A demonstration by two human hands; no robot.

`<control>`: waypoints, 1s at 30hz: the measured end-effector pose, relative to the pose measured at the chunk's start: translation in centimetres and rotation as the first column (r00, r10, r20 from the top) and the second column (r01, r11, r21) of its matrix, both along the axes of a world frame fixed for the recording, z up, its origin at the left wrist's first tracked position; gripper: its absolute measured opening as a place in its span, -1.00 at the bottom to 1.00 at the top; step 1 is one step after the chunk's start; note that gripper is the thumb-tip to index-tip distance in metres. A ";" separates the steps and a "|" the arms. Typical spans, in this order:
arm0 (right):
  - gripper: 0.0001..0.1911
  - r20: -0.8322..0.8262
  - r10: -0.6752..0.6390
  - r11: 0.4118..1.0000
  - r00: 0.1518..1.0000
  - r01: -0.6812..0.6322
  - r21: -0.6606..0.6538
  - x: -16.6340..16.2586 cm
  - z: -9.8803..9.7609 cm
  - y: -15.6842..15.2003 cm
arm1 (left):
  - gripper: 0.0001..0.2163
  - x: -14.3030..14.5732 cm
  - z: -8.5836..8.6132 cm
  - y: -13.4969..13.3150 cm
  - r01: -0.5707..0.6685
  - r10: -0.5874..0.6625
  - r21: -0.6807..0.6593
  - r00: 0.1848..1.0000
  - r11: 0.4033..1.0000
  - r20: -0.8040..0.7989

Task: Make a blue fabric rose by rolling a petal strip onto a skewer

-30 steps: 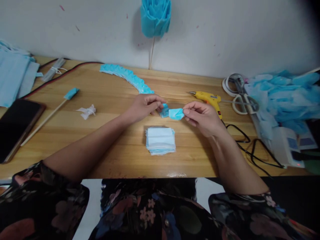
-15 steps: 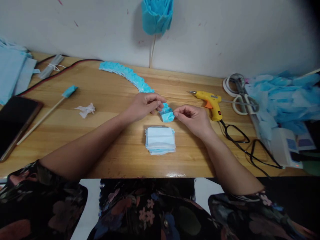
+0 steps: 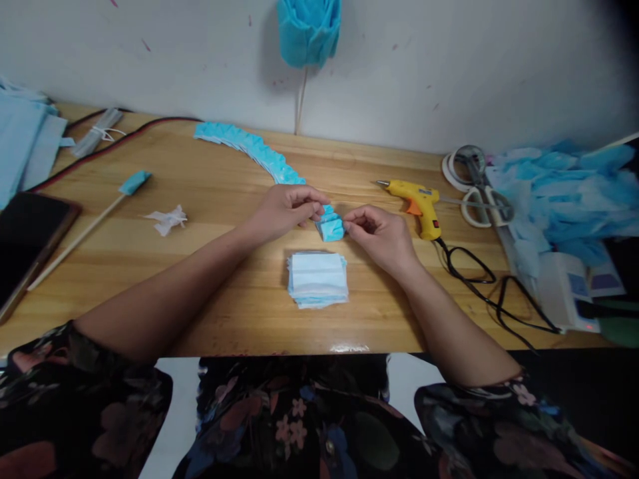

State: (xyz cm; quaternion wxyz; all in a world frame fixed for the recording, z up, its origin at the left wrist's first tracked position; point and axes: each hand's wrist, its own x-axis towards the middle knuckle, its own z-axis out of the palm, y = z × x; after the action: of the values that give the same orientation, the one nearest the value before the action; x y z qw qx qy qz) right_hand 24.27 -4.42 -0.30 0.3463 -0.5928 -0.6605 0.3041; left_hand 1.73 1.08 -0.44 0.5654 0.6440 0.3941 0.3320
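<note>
My right hand (image 3: pixel 382 236) pinches the right edge of a small blue folded fabric piece (image 3: pixel 331 231) between thumb and fingertips. The fingers of my left hand (image 3: pixel 285 214), curled toward the thumb, rest at the upper left of that piece. Behind the left hand, a curved row of overlapping blue folded pieces (image 3: pixel 244 143) runs to the upper left; my fingers hide where it meets the held piece. A stack of pale blue and white fabric rectangles (image 3: pixel 318 278) lies just in front of both hands.
A yellow glue gun (image 3: pixel 422 203) with a black cord lies to the right, near scissors (image 3: pixel 486 203), tape (image 3: pixel 454 169) and a blue fabric heap (image 3: pixel 574 193). On the left are a phone (image 3: pixel 34 239), a blue-tipped stick (image 3: pixel 82 236) and a white scrap (image 3: pixel 168 218). A blue fabric flower (image 3: pixel 308 33) stands behind.
The right edge of the blue piece has folded inward, and my right fingertips have moved slightly left with it. My left hand holds its place; the whole view has shifted a little.
</note>
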 end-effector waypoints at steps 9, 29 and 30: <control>-0.91 -0.005 0.013 1.000 1.000 -0.013 0.018 -0.2 0.1 0.0 | -0.87 0.1 -0.2 -0.1 -0.013 0.013 -0.010 1.000 1.000 0.026; -0.90 0.054 0.008 0.999 0.998 -0.010 0.039 -0.3 -0.1 -0.1 | -0.67 -0.3 -0.5 -0.5 0.191 -0.072 0.527 0.969 0.828 -0.238; -0.90 0.057 0.003 0.999 0.998 -0.006 0.038 -0.3 0.0 -0.1 | -0.67 -0.3 -0.6 -0.5 0.195 -0.072 0.537 0.968 0.821 -0.241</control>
State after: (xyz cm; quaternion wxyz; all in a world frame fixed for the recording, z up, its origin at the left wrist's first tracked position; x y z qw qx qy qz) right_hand 23.93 -4.48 -0.35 0.3378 -0.5930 -0.6772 0.2751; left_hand 1.46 0.55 -1.01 0.3306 0.8380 0.2913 0.3219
